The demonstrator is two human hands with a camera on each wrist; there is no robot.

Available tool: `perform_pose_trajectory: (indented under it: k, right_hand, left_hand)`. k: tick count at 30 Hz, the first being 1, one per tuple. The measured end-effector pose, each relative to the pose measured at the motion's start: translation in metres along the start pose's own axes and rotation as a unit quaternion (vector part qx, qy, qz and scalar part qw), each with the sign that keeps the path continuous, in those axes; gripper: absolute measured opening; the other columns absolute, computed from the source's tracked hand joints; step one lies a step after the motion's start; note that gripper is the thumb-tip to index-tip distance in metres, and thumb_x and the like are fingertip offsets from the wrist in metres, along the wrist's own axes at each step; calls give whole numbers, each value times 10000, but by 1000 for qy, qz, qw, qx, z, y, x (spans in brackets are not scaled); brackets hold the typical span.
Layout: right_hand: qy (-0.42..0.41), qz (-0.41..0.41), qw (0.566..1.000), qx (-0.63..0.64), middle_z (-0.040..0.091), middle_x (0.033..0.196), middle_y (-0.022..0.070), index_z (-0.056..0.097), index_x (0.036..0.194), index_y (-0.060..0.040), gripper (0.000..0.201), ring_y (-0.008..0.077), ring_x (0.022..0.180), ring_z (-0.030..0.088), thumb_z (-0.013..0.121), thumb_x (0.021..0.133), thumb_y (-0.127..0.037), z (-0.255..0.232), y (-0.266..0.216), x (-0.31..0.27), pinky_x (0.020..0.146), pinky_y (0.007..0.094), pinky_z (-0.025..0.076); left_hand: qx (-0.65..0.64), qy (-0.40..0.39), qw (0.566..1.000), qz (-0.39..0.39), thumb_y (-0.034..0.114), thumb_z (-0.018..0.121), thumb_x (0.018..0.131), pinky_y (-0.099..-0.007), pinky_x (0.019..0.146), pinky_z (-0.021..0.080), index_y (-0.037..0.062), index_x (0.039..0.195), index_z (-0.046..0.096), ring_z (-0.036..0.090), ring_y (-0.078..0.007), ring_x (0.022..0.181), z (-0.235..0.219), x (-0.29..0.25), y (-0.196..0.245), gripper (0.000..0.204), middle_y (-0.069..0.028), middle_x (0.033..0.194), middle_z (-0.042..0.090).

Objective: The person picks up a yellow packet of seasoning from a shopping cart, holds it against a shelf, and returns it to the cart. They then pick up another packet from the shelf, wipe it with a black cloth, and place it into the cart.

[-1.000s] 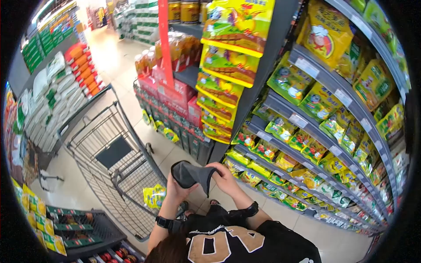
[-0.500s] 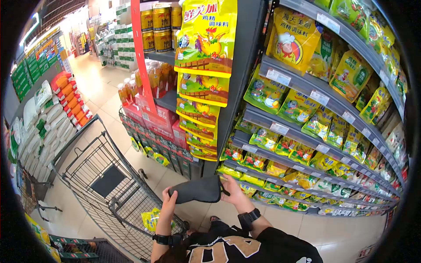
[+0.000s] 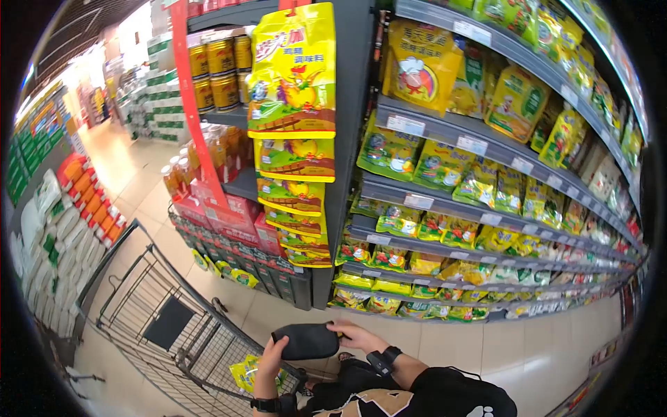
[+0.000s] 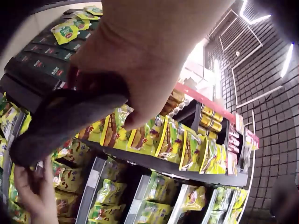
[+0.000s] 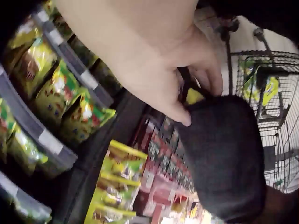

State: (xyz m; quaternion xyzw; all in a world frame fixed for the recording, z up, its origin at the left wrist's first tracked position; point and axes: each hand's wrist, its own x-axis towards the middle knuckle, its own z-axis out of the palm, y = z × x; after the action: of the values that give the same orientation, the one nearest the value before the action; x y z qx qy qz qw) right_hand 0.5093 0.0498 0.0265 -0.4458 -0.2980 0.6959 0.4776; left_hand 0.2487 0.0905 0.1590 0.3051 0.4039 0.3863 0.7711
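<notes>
Here both hands (left hand (image 3: 269, 349), right hand (image 3: 354, 336)) hold a dark pouch (image 3: 307, 341).

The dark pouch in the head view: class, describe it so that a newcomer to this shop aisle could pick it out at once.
Start at the tall shelves packed with yellow and green packets, then drop to the floor in front, beside the wire trolley. There the left hand and the right hand hold the dark grey pouch between them. It is the only plain, soft, dark item among bright printed packaging.

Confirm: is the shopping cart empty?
No: the head view shows a yellow-green packet lying in the shopping cart, just left of the left hand.
</notes>
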Motion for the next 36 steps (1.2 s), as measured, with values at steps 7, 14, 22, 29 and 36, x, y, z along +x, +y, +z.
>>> perform_pose_trajectory:
  k: [7,14,22,29,36]
  right_hand:
    - [68,272,906,318,462,1120,61,449,1111,-137,338,182,1036,440,549,818,-272,34,28,-73,858,292,378]
    - [-50,237,911,334,463,1128,43,429,1119,-93,355,164,1087,386,409,878,-353,23,25,-96,937,331,305]
    - [-48,61,931,355,413,1240,65,369,1218,-89,435,203,1138,376,415,864,-338,-13,17,-146,964,374,269]
    - [-65,-139,870,469,416,1231,99,352,1226,-49,463,214,1155,364,487,836,-260,-93,15,-211,957,367,289]
    - [10,-228,866,445,395,1242,106,310,1253,-53,452,214,1166,357,463,851,-194,-105,22,-289,958,354,300]
  left_hand:
    - [149,-125,980,-39,134,549,806,-256,777,422,-37,1092,466,523,-142,890,31,0,-14,344,-77,1009,546]
    - [261,-268,927,2,180,570,798,-252,784,406,-43,1134,423,478,-138,919,79,-15,-33,429,-85,1040,507]
    - [291,-292,911,-9,226,582,796,-235,731,407,-12,1076,476,473,-109,873,146,-32,-65,383,-57,975,514]
    - [374,-304,875,35,187,567,807,-221,644,422,-7,1000,520,493,-73,753,212,-61,-90,278,-10,855,545]
    - [390,-285,874,54,180,574,790,-250,683,427,-24,1067,466,502,-121,817,265,-80,-153,361,-61,936,545]
